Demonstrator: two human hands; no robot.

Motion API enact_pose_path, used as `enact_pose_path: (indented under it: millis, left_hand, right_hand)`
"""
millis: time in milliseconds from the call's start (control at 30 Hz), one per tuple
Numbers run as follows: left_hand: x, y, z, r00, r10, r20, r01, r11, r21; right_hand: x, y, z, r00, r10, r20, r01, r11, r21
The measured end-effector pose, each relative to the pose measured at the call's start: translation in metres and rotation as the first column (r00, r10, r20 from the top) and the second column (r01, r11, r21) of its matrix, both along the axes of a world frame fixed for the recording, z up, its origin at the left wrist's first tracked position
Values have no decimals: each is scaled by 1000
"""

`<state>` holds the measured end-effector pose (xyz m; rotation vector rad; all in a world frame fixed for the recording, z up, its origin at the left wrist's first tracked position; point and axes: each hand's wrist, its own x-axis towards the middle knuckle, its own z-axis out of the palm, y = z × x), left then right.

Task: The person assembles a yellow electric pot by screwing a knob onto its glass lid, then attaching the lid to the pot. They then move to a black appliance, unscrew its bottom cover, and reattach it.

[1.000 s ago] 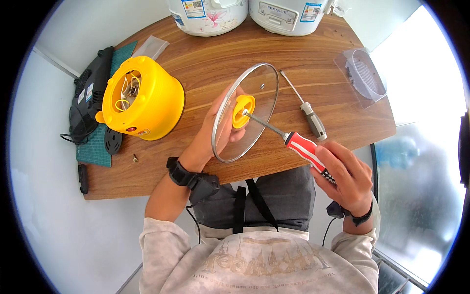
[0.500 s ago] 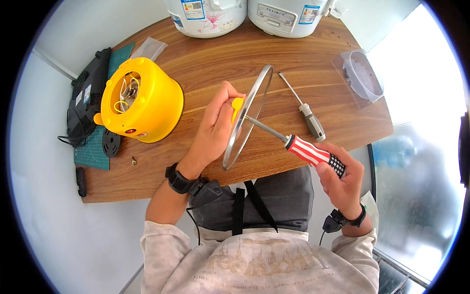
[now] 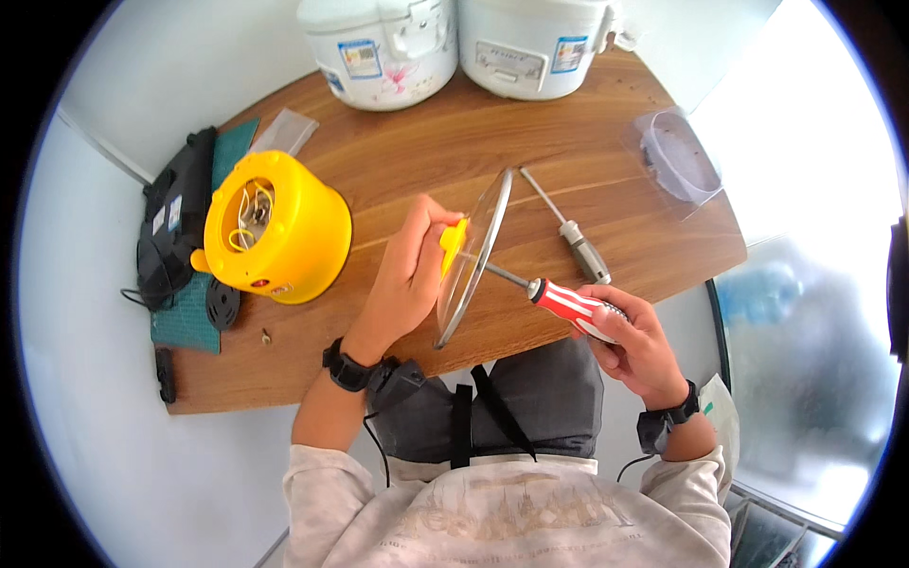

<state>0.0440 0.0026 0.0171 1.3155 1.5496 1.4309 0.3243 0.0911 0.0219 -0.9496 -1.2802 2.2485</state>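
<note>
Right now the glass lid (image 3: 479,239) stands nearly on edge above the front of the bench (image 3: 398,156), its yellow knob (image 3: 452,246) pinched by the fingers of your left hand (image 3: 405,275). Your right hand (image 3: 636,346) is wrapped around the handle of the red-and-white screwdriver (image 3: 565,309), its shaft running to the lid's middle. Beyond the lid lies a grey screwdriver (image 3: 585,254); to your left sit a small screw (image 3: 266,336) and a yellow appliance body (image 3: 317,241), wires showing inside.
</note>
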Motion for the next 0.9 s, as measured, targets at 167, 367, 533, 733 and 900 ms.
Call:
enact_pose_path:
  millis: [167,367,533,733,900]
  left_hand:
    - [3,5,3,997,-57,57,58,998,-14]
    - [9,9,10,991,13,-133,-2,997,82]
    - [-3,14,41,925,139,-354,-122,990,70]
    - [-16,53,34,500,151,-853,-93,988,120]
    - [-35,87,9,406,87,-910,-148,989,28]
  right_hand:
    - [11,2,23,994,7,107,-36,963,268]
    - [36,2,17,1000,-20,17,15,971,240]
    - [58,11,-7,978,-201,-57,208,937,281]
    - [43,46,-28,900,-435,-4,349,717,604]
    - [32,66,-54,800,-593,89,284,504,816]
